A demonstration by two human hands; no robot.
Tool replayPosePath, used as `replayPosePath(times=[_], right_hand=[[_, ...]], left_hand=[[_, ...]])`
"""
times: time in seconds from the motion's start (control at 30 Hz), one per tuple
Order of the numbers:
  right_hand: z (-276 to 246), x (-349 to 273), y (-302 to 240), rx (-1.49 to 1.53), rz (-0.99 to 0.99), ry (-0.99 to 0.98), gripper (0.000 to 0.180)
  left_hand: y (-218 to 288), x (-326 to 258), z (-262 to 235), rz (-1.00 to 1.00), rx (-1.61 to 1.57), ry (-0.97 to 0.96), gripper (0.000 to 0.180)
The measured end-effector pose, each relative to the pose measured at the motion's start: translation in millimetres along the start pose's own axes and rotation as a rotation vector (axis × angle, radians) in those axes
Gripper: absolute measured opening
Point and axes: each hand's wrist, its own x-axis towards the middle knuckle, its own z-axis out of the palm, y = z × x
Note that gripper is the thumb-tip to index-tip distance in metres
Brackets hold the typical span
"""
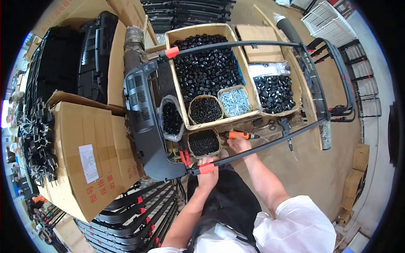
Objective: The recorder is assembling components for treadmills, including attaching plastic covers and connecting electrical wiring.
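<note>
My left hand grips the near tube of a black metal frame at an orange-red sleeve, where the tube meets a black slotted plastic panel. My right hand rests just above the tube, at an orange-handled screwdriver that lies pointing right; whether the fingers close on it I cannot tell. The frame's far tube carries another orange-red sleeve and spans the boxes.
A cardboard box of black plastic parts holds small bags of black screws and silver screws. Another bag of screws sits nearby. A large carton stands left. Stacked black frames lie below, more folded frames at right.
</note>
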Motion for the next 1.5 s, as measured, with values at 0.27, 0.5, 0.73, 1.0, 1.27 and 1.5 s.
replayPosePath(times=[0.27, 0.5, 0.73, 1.0, 1.27, 1.5], right_hand=[[37, 41, -11, -0.161, -0.198, 0.374, 0.022], [-24, 5, -76, -0.010, 0.225, -0.106, 0.020], [-30, -95, -60, 0.041, -0.072, -0.092, 0.044], [-70, -170, -28, -0.142, -0.067, -0.100, 0.070], [-4, -286, -93, -0.866, -0.635, -0.548, 0.075], [59, -307, -149, -1.070, -1.034, -0.829, 0.073]], left_hand=[[-11, 101, 16, -0.163, 0.309, -0.112, 0.049], [-24, 108, 18, -0.173, 0.351, -0.411, 0.036], [-65, 97, 42, -0.161, -0.047, 0.056, 0.020], [-40, 113, 38, -0.826, -1.111, -0.082, 0.019], [-61, 93, 34, -0.677, -2.171, -0.247, 0.022], [-53, 79, 36, -0.716, -1.878, 0.072, 0.025]])
